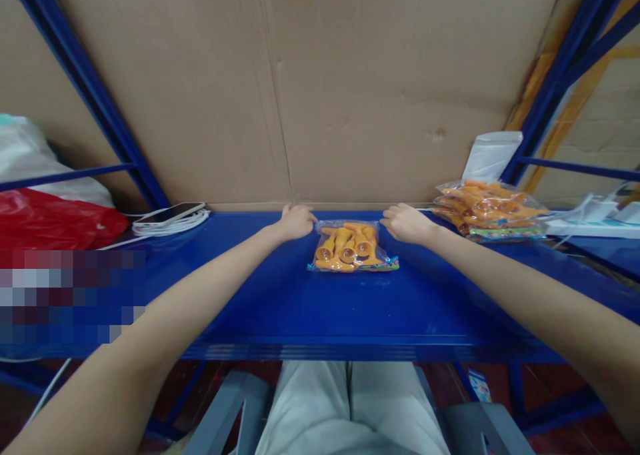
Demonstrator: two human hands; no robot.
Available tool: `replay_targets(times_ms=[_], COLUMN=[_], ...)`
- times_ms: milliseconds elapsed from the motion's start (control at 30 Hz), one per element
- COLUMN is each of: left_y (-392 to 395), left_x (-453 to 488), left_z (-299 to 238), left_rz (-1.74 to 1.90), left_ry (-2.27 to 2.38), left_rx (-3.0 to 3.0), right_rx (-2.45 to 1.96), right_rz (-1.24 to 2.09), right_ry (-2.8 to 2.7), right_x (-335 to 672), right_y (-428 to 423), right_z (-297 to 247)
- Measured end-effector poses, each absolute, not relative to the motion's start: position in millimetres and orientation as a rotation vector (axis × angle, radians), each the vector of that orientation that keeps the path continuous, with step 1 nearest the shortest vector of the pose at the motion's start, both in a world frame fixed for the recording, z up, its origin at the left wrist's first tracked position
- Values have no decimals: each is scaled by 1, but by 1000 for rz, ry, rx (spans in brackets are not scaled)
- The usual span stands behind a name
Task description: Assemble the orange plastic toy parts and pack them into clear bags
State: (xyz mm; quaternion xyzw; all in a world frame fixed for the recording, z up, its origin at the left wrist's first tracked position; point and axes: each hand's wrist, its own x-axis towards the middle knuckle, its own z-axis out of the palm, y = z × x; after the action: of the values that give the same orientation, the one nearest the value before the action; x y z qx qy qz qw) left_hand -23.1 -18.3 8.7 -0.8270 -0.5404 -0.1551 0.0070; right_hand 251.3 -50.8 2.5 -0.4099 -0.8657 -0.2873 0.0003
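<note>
A clear plastic bag [350, 248] of orange horn-shaped plastic pieces lies flat on the blue table [310, 308], with a colourful printed strip along its near edge. At its far left corner is my left hand [299, 222], the fingers curled in and pinching the edge. My right hand [407, 223] is likewise closed at the far right corner, its fingertips against the plastic. Both forearms reach in from the sides, and the bag lies between the hands.
More bags of orange pieces [485, 205] are piled at the right, before a white packet [493, 155]. A white power strip [600, 221] lies beyond them. At left are a phone [173, 213] on coiled white cable and a red bag [60, 221]. Cardboard [350, 95] stands behind.
</note>
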Motion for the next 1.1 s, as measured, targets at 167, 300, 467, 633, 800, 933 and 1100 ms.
replay_targets(times_ms=[167,300,467,633,800,933,1100], left_y=[-22,-30,-32,-29,-25,-28,-37], left_x=[29,54,49,41,32,28,31], left_z=[13,-5,-16,-18,-21,-20,-14], left_rz=[-822,-776,-770,-844,-816,-812,-312], left_ry=[-1648,-1634,-1620,-1667,-1726,-1921,-2053], left_rx=[-2753,-3035,-3065,-3055,-3071,-2964,-2754], right_rx=[-1236,-1250,-1231,-1264,-1349,-1402,-1475], right_rz=[-434,72,279,219,203,152,45], right_ry=[-2502,-2605,-2546,-2504,-2435,-2406,-2436], right_x=[214,197,204,206,206,208,208], right_y=[-45,-39,-38,-40,-43,-43,-42], right_z=[4,-11,-18,-22,-26,-29,-29])
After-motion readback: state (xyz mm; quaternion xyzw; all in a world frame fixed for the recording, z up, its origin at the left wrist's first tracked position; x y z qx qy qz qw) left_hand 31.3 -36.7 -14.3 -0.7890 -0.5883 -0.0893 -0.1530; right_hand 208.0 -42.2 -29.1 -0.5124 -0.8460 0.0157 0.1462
